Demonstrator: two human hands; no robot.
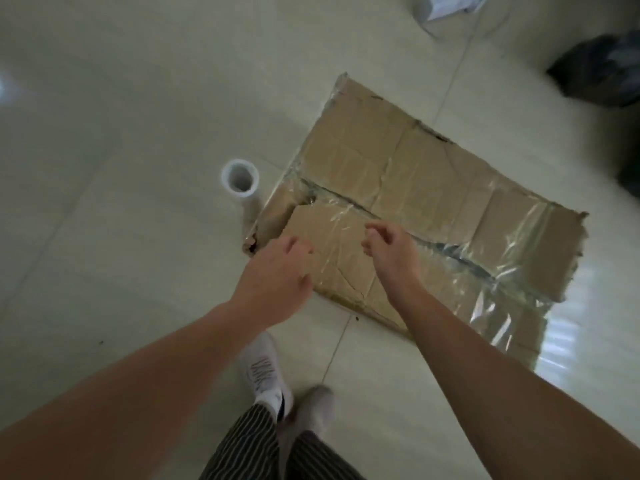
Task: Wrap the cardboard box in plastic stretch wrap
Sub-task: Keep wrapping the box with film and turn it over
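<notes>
- Brown corrugated cardboard box [426, 188], flattened, lies on the pale tiled floor [104, 133] ahead of the person, its edges torn and ragged.
- Clear plastic stretch wrap [498, 271] covers much of the box, glinting most at the near right corner, where it spills past the cardboard edge onto the tile.
- The roll of wrap [240, 181] stands upright on the floor just beside the box's left corner, its hollow white core facing the camera.
- The left hand [277, 271] reaches over the box's near left edge, fingers curled downward and loosely spread; nothing shows between them.
- The right hand [388, 251] hovers above the near half of the box with thumb and fingertips drawn close together; the blur makes it hard to tell, but it may be pinching a fold of film.
- 2 bare forearms extend from the bottom corners of the view.
- Below them are striped trousers [249, 445] and 2 white shoes [263, 372], standing on the tile close to the box's near edge.
- A dark bag [599, 71] sits well apart at the upper right, and some white crumpled material [450, 5] lies at the top edge.
</notes>
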